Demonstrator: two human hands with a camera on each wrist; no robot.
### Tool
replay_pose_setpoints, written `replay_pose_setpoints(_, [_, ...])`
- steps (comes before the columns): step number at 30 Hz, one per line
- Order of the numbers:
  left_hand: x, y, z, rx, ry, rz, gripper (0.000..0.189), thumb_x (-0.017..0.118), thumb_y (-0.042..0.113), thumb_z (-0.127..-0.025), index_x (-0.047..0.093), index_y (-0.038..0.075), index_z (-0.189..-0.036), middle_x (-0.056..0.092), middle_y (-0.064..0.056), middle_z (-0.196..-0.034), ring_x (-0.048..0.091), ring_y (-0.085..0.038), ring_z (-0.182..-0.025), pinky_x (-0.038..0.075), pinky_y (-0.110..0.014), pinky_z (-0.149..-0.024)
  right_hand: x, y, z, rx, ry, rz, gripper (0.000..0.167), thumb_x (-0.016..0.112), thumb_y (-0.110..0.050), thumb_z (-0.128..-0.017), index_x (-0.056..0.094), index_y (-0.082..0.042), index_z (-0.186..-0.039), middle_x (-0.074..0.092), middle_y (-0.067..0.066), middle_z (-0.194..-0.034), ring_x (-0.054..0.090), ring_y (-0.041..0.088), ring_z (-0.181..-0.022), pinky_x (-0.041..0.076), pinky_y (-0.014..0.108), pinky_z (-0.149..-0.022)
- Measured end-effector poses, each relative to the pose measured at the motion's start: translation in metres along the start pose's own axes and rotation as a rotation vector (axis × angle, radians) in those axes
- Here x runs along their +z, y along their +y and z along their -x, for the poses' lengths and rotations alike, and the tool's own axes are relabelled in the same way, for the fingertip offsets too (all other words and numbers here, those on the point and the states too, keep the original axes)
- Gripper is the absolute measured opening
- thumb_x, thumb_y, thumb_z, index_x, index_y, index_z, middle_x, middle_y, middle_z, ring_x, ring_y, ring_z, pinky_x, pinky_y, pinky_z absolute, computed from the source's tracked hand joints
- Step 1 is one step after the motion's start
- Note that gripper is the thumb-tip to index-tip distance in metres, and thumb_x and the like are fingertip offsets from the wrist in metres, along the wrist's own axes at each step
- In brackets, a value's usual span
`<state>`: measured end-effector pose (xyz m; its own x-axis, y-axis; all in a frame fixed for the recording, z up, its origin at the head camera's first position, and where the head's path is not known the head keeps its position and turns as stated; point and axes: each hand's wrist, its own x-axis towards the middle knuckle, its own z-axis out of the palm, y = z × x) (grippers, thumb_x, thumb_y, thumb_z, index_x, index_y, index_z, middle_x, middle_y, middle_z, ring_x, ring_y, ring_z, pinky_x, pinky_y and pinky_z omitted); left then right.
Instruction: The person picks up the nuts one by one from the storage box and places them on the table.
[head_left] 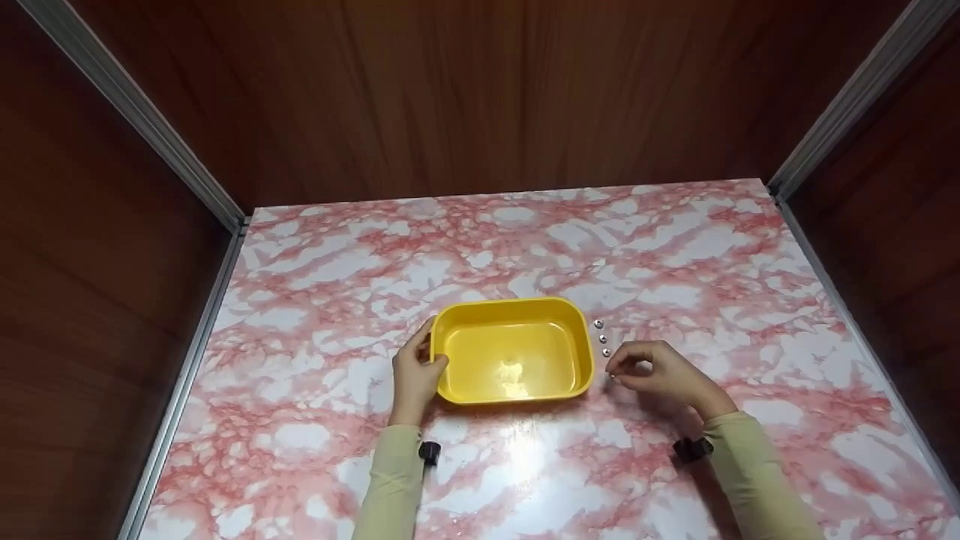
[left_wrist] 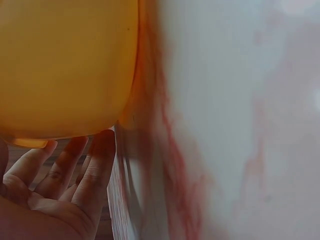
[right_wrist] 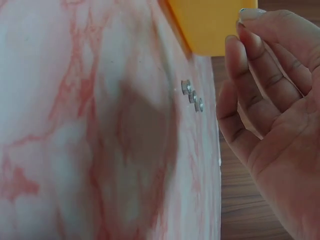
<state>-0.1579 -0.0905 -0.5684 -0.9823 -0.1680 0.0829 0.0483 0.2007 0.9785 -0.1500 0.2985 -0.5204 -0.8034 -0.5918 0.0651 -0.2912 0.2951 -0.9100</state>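
Observation:
A yellow plastic tub stands on the table, and nothing lies inside it. My left hand grips its left end, thumb over the rim and fingers against the outer wall. Just off the tub's right end, my right hand pinches a small shiny silver piece between thumb and forefinger; the fingertips hide most of it. Beyond those fingertips, several small round silver metal pieces form a short row beside the tub. In the right wrist view, these metal pieces look like short rings or nuts; their exact kind is unclear.
The tabletop has a red and white marbled pattern. Dark wood panels with metal edge strips enclose it at the back and both sides. A black wrist device sits on the right forearm, and another on the left.

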Motion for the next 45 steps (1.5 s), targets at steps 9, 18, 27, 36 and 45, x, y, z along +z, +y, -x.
replay_pose_setpoints(9, [-0.006, 0.034, 0.01, 0.018, -0.034, 0.031, 0.063, 0.057, -0.016, -0.073, 0.053, -0.002, -0.134, 0.06, -0.032, -0.109, 0.062, -0.046, -0.092, 0.056, -0.035, -0.066, -0.001, 0.024, 0.003, 0.087, 0.051, -0.018, 0.015, 0.067, 0.009, -0.081, 0.066, 0.007, -0.096, 0.066, 0.023, -0.096, 0.062, 0.034, -0.09, 0.051, 0.043, -0.086])
replay_pose_setpoints(18, [-0.006, 0.043, 0.013, 0.001, -0.023, 0.017, 0.062, 0.057, -0.015, -0.073, 0.054, -0.002, -0.134, 0.062, -0.032, -0.105, 0.063, -0.043, -0.092, 0.056, -0.032, -0.066, 0.0, 0.05, 0.002, 0.077, 0.057, -0.037, 0.019, 0.071, 0.003, -0.081, 0.068, 0.001, -0.1, 0.067, 0.016, -0.096, 0.063, 0.026, -0.087, 0.053, 0.028, -0.08])
replay_pose_setpoints(27, [-0.007, 0.04, 0.013, 0.016, -0.023, 0.021, 0.062, 0.057, -0.016, -0.073, 0.054, -0.002, -0.133, 0.061, -0.032, -0.108, 0.061, -0.046, -0.093, 0.056, -0.034, -0.069, 0.002, 0.049, 0.001, 0.145, 0.071, -0.052, 0.024, 0.068, 0.008, -0.08, 0.066, 0.005, -0.104, 0.066, 0.02, -0.097, 0.06, 0.033, -0.087, 0.052, 0.027, -0.077])
replay_pose_setpoints(36, [-0.007, 0.041, 0.012, 0.014, -0.028, 0.007, 0.061, 0.058, -0.015, -0.074, 0.053, -0.003, -0.134, 0.061, -0.033, -0.105, 0.061, -0.044, -0.09, 0.056, -0.03, -0.064, 0.003, 0.026, -0.001, 0.147, 0.061, -0.056, 0.018, 0.067, 0.007, -0.083, 0.065, 0.009, -0.1, 0.064, 0.025, -0.097, 0.06, 0.041, -0.086, 0.053, 0.028, -0.076])
replay_pose_setpoints(45, [-0.007, 0.041, 0.012, -0.009, -0.034, 0.016, 0.062, 0.058, -0.014, -0.074, 0.052, -0.001, -0.135, 0.061, -0.032, -0.107, 0.061, -0.041, -0.09, 0.056, -0.031, -0.066, 0.005, 0.024, -0.002, 0.136, 0.078, 0.02, 0.014, 0.069, 0.007, -0.081, 0.067, 0.007, -0.095, 0.066, 0.022, -0.093, 0.061, 0.038, -0.084, 0.053, 0.026, -0.074])
